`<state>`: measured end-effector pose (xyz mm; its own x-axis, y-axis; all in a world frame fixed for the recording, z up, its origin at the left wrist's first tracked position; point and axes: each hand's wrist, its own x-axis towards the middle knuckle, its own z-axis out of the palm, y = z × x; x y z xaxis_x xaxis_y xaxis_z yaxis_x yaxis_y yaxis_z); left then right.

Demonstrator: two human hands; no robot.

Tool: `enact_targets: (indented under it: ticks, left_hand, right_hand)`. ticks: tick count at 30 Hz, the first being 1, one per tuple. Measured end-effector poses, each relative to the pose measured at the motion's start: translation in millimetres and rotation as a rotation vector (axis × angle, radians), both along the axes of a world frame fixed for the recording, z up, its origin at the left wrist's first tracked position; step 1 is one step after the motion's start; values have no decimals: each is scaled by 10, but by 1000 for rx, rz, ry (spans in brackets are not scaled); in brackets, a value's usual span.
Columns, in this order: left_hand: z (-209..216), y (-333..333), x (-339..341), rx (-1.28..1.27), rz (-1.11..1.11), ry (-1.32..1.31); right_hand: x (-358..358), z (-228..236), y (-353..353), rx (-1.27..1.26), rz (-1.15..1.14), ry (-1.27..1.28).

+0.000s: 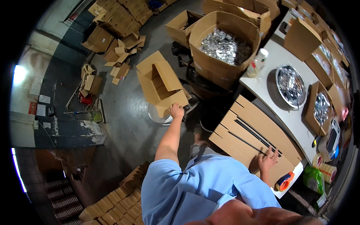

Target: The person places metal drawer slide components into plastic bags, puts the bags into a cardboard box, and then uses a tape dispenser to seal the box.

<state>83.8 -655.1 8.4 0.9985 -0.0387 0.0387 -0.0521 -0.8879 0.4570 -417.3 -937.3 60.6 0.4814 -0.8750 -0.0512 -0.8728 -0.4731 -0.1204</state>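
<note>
An open cardboard box (153, 77) sits to the left with its flaps spread, above a white bucket (160, 119). My left hand (177, 111) reaches out to the box and is closed on the edge of its near flap. On the table at my right lies a flattened cardboard sheet (240, 150) with slots cut in its far edge. Several thin black strips (250, 129) lie lengthwise across it. Over the near ends of these strips rests my right hand (268, 160), fingers spread. An orange and dark blue tape dispenser (285, 181) is beside that hand.
A large carton (225, 71) of shiny metallic parts stands beyond the table. The white table (296, 127) bears a round bowl (290, 87) of similar parts, a bottle (258, 63), small boxes, a scale (330, 138) and tape rolls (328, 173). Stacked cartons (116, 204) are behind me.
</note>
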Motion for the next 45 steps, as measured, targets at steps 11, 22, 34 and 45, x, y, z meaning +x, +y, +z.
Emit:
enact_targets:
  ticks: [11, 22, 34, 45]
  left_hand:
    - [-1341, 289, 2053, -20, -353, 405]
    - [-1455, -379, 2451, -299, -657, 595]
    - [-633, 243, 2141, -1216, 497, 765]
    - [844, -781, -479, -298, -979, 233]
  right_hand:
    - [1543, -372, 246, 27, -343, 207]
    - [1654, -537, 268, 130, -513, -64]
    - [2508, -99, 408, 202, -225, 102]
    - [1319, -90, 230, 148, -412, -105]
